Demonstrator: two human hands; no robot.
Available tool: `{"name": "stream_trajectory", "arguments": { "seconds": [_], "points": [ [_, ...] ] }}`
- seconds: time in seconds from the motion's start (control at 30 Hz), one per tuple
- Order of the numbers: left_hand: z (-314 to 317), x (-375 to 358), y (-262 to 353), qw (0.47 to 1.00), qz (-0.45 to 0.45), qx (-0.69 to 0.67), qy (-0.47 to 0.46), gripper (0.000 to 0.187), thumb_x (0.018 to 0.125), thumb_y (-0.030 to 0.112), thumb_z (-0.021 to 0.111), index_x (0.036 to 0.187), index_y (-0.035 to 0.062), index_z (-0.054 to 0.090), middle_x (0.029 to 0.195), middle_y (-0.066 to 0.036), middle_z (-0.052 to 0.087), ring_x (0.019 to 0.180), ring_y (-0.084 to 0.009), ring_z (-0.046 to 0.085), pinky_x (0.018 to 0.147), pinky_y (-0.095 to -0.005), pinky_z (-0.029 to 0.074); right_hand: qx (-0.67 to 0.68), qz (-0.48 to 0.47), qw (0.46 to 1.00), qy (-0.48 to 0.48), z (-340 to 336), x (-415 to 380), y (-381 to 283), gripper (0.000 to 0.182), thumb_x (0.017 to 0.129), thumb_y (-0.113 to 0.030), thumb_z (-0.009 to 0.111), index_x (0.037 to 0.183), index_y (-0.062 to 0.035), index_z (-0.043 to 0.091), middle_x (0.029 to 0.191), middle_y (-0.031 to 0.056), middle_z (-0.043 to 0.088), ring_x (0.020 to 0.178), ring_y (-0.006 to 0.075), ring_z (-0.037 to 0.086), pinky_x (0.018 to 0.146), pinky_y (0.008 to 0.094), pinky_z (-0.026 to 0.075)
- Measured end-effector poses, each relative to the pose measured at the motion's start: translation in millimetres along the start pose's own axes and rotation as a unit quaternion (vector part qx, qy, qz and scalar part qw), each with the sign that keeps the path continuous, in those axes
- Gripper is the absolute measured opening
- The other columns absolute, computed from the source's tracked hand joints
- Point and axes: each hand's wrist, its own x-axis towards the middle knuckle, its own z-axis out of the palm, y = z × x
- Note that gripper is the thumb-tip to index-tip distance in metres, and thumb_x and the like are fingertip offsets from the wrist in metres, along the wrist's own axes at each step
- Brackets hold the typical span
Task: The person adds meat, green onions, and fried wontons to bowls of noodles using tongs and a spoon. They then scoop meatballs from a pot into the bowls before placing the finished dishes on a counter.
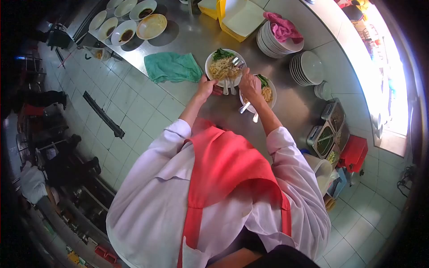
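A white bowl [208, 65] on the steel counter holds noodles [222, 70] with green leafy vegetables [222, 54] at its far side. My left hand [207, 88] is closed on its near-left rim. In my right hand [251, 85] is a metal spoon [237, 62], its head over the noodles at the right side. A fork and spoon [229, 87] rest over the bowl's near rim. Partly hidden under my right hand and wrist, a second noodle bowl [274, 94] stands close by, with cutlery [244, 107] at its near edge.
A green cloth [172, 67] lies left of the bowls. Several bowls [152, 27], some with dark sauce, stand at the far left. Stacked bowls [271, 43] carry a pink cloth [282, 27]; plates [311, 67] and metal food containers [324, 139] line the right. A yellow container [232, 31] sits behind.
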Motion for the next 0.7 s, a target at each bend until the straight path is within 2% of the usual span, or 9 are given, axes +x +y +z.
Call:
{"name": "stream_trajectory", "arguments": {
  "seconds": [0.07, 0.1, 0.2, 0.27, 0.4, 0.5, 0.6, 0.63, 0.7],
  "points": [
    [1.2, -0.7, -7.6, 1.0, 0.014, -0.012, -0.015, 0.037, 0.082, 0.009, 0.053, 0.114, 0.0, 0.037, 0.085, -0.02, 0.062, 0.058, -0.0309, 0.065, 0.045, -0.0385, 0.055, 0.001, 0.018, 1.0, -0.004, -4.3, -5.4, -0.8, 0.02, 0.089, -0.014, 0.034, 0.097, 0.0016, 0.043, 0.078, 0.0313, 0.06, 0.075, 0.0443, 0.061, 0.069, 0.0509, 0.047],
    [-9.0, 32.4, 27.3, 0.998, 0.059, 0.005, -0.02, 0.037, 0.082, 0.009, 0.053, 0.114, 0.0, 0.037, 0.085, -0.02, 0.062, 0.058, -0.0309, 0.065, 0.045, -0.0385, 0.055, 0.011, -0.002, 0.999, 0.039, -5.2, 36.5, -12.8, 0.02, 0.089, -0.014, 0.034, 0.097, 0.0016, 0.043, 0.078, 0.0313, 0.06, 0.075, 0.0443, 0.061, 0.069, 0.0509, 0.047],
    [-1.7, 12.1, 7.5, 0.999, 0.034, -0.014, -0.017, 0.037, 0.081, 0.007, 0.051, 0.114, -0.001, 0.039, 0.086, -0.02, 0.061, 0.056, -0.031, 0.064, 0.046, -0.0391, 0.056, 0.028, -0.029, 0.999, 0.029, 1.1, 15.2, -4.8, 0.022, 0.089, -0.014, 0.033, 0.092, 0.0046, 0.043, 0.075, 0.0316, 0.059, 0.074, 0.0451, 0.06, 0.065, 0.0513, 0.047],
    [-4.3, 8.9, 11.3, 0.999, 0.045, -0.008, -0.017, 0.038, 0.079, 0.006, 0.051, 0.115, -0.0014, 0.04, 0.086, -0.02, 0.061, 0.058, -0.031, 0.064, 0.047, -0.0399, 0.056, 0.068, -0.025, 0.995, 0.063, 16.3, 19.2, -1.6, 0.017, 0.084, -0.012, 0.042, 0.092, 0.0025, 0.044, 0.071, 0.03, 0.058, 0.069, 0.0462, 0.059, 0.061, 0.0527, 0.045],
    [-1.8, 3.5, 7.2, 0.999, 0.043, -0.006, 0.019, 0.039, 0.078, 0.005, 0.051, 0.116, -0.0011, 0.041, 0.087, -0.02, 0.061, 0.059, -0.0301, 0.064, 0.047, -0.0392, 0.056, 0.07, -0.027, 0.992, 0.101, 11.6, 9.2, -2.5, 0.019, 0.087, -0.013, 0.039, 0.086, 0.0052, 0.045, 0.066, 0.0313, 0.055, 0.069, 0.0475, 0.056, 0.058, 0.0519, 0.044],
    [1.0, 7.7, 14.8, 0.99, 0.106, 0.078, 0.056, 0.041, 0.077, 0.002, 0.049, 0.115, -0.0017, 0.034, 0.081, -0.021, 0.059, 0.052, -0.0303, 0.062, 0.042, -0.0405, 0.054, 0.136, -0.125, 0.962, 0.202, 28.3, 27.8, 15.5, 0.018, 0.087, -0.016, 0.045, 0.084, 0.0011, 0.046, 0.069, 0.029, 0.055, 0.062, 0.0469, 0.055, 0.056, 0.0515, 0.043],
    [-0.9, 11.9, 7.0, 0.989, 0.125, 0.043, 0.07, 0.039, 0.077, 0.002, 0.05, 0.113, -0.0025, 0.038, 0.083, -0.02, 0.059, 0.054, -0.0298, 0.063, 0.042, -0.0405, 0.054, 0.366, 0.112, 0.923, 0.026, 12.6, 27.3, 9.5, 0.021, 0.089, -0.02, 0.046, 0.084, 0.0002, 0.047, 0.071, 0.0285, 0.055, 0.063, 0.0477, 0.053, 0.054, 0.0491, 0.042],
    [-2.3, 13.7, 6.4, 0.993, 0.103, 0.021, 0.055, 0.038, 0.076, 0.003, 0.05, 0.112, -0.0027, 0.039, 0.083, -0.02, 0.059, 0.055, -0.0297, 0.063, 0.042, -0.0406, 0.055, 0.366, 0.114, 0.923, 0.024, 11.4, 25.3, 10.3, 0.021, 0.089, -0.02, 0.046, 0.084, 0.0002, 0.047, 0.071, 0.0285, 0.055, 0.063, 0.0477, 0.053, 0.054, 0.0491, 0.042],
    [-4.3, 14.4, 5.5, 0.996, 0.08, -0.002, 0.041, 0.037, 0.076, 0.003, 0.051, 0.111, -0.003, 0.04, 0.084, -0.02, 0.06, 0.056, -0.0295, 0.063, 0.043, -0.0406, 0.055, 0.164, -0.039, 0.969, 0.182, 8.9, 21.4, 11.1, 0.008, 0.086, -0.008, 0.045, 0.087, -0.0004, 0.044, 0.072, 0.0308, 0.056, 0.069, 0.0472, 0.055, 0.058, 0.052, 0.043]
  ]
}}
